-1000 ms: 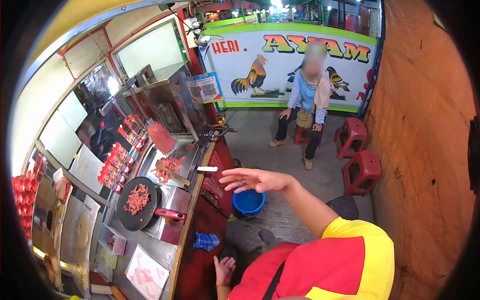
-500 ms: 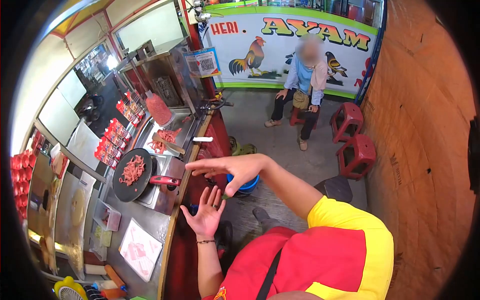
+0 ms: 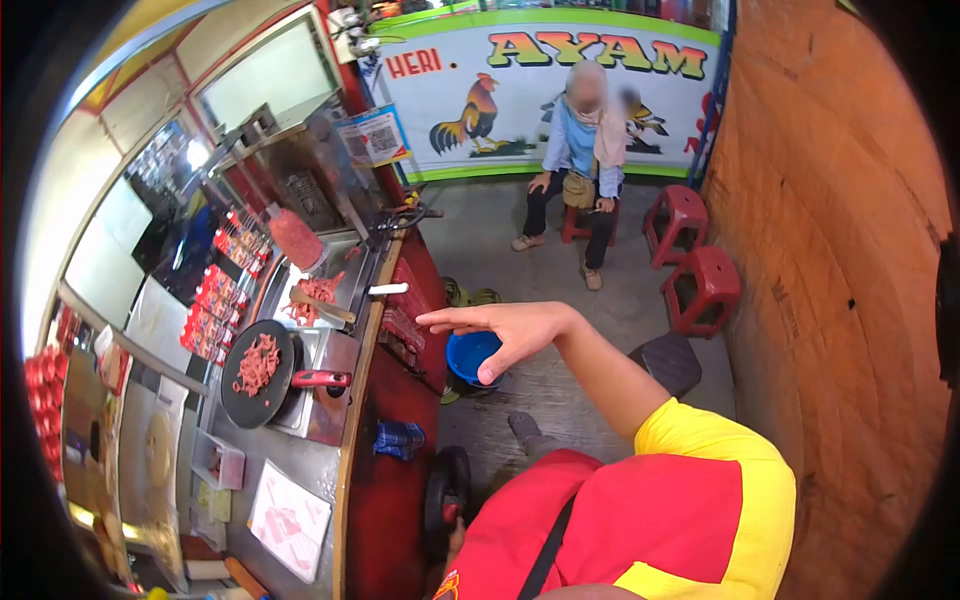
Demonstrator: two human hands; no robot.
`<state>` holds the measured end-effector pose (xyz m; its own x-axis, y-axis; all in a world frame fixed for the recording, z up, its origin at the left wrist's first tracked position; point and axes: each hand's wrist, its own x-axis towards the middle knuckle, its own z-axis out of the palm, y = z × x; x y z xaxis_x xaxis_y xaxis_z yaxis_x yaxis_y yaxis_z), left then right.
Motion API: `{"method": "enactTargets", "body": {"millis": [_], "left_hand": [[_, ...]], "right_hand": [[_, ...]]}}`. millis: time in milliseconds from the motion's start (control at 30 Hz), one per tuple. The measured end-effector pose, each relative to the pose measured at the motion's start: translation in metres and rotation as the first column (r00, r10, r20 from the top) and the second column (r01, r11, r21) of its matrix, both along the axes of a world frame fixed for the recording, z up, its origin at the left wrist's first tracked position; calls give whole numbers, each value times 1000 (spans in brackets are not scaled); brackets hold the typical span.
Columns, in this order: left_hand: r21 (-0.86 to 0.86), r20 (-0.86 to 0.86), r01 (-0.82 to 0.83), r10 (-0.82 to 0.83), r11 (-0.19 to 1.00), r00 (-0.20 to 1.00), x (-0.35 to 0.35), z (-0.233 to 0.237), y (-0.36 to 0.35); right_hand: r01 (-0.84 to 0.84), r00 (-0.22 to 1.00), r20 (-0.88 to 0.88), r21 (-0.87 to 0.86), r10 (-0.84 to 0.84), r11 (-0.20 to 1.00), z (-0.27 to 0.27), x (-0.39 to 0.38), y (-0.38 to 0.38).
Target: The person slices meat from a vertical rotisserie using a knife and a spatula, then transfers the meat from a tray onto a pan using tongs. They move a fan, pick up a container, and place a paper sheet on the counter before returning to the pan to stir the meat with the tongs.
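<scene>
**Right hand spread above blue bucket**

Left hand (image 3: 455,535): nearer than the bucket, mostly hidden by the shirt; state cannot be told. Right hand (image 3: 520,330): empty, fingers spread, just above the bucket (image 3: 468,352). Bucket: on the floor beside the table (image 3: 318,470); likely light, rigid plastic. Grip the rim.

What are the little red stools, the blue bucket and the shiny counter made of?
Red stools: probably moulded plastic, since seat and legs look like one piece in one even, slightly glossy colour.
Blue bucket, below the open right hand: likely plastic too, smooth and bright.
Counter: looks like stainless steel, grey with dull reflections.
</scene>
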<state>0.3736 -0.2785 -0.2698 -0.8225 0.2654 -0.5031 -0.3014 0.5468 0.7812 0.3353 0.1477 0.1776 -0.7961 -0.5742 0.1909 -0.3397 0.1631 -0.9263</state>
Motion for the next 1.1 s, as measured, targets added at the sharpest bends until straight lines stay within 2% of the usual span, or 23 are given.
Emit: {"method": "enactTargets", "body": {"millis": [33, 67, 100, 167, 200, 233, 267, 300, 333, 400, 433, 500, 567, 633, 700, 767, 800, 833, 900, 933, 1000, 1033, 1100], "left_hand": [[334, 248, -133, 49, 933, 968, 4, -1, -8], [560, 521, -306, -40, 770, 853, 13, 3, -16], [655, 668, -408, -234, 637, 707, 22, 12, -28], [742, 670, -446, -586, 500, 456, 33, 56, -36], [786, 614, -421, -651, 453, 447, 29, 70, -40], [677, 661, -374, -299, 634, 688, -13, -62, -74], [872, 484, -382, -419, 307, 768, -29, 13, -68], [567, 401, -282, 39, 774, 915, -30, 118, -54], [514, 364, -208, 8, 832, 932, -44, 163, -61], [585, 300, -5, -211, 811, 930, -63, 203, -81], [587, 303, -23, -193, 809, 933, -64, 224, -70], [601, 247, 129, -337, 788, 908, -61, 258, -30], [702, 181, 201, -444, 683, 878, -64, 257, 20], [757, 99, 247, -480, 604, 872, -62, 256, 71], [803, 84, 221, -473, 553, 877, -64, 230, 105], [819, 194, 63, -380, 570, 904, -66, 190, 120], [787, 236, 24, -338, 616, 911, -64, 176, 123], [746, 280, -16, -292, 665, 915, -61, 161, 121], [416, 322, 17, -165, 909, 932, -56, 115, 102], [191, 231, 202, -244, 961, 942, -53, 76, 80], [-222, 27, 512, -520, 830, 854, -45, -63, 10], [-416, -88, 589, -675, 693, 732, -32, -75, -6], [-300, 202, 443, -398, 845, 895, -7, -71, -19]], "right_hand": [[33, 999, -41, 58, -31, 998, 4, 2, 5], [43, 993, -112, 62, -36, 997, 7, 2, 7], [52, 993, -106, 65, -45, 997, 9, -1, 10], [134, 964, -251, 190, -84, 973, 19, -12, 22], [232, 951, -254, 203, -178, 951, 24, -16, 30], [332, 926, -258, 211, -275, 919, 28, -20, 40], [430, 894, -310, 394, -323, 812, 31, -24, 57], [504, 862, -368, 555, -348, 662, 29, -23, 75], [428, 902, -268, 663, -340, 614, 24, -20, 89], [238, 950, -60, 774, -306, 587, 19, -12, 94], [132, 960, 53, 781, -276, 611, 10, -4, 80], [-91, 927, 337, 622, -162, 777, -20, 10, 38], [-201, 953, 300, 524, 41, 828, -64, 11, -3], [-247, 953, 274, 448, 132, 859, -96, 13, -36], [-170, 982, 149, 422, 117, 891, -116, 17, -57], [-94, 991, 123, 295, 60, 951, -121, 23, -67], [-30, 984, 176, 198, -5, 980, -134, 26, -65], [-22, 993, 122, 236, -8, 971, -135, 24, -59], [115, 976, 122, 412, -180, 904, -139, 26, -40], [130, 976, 112, 392, -188, 911, -149, 25, -33], [283, 958, -102, 507, -269, 814, -166, 22, -15], [287, 956, -105, 507, -273, 812, -162, 21, -9], [236, 958, 19, 512, -285, 826, -147, 18, 4]]}}
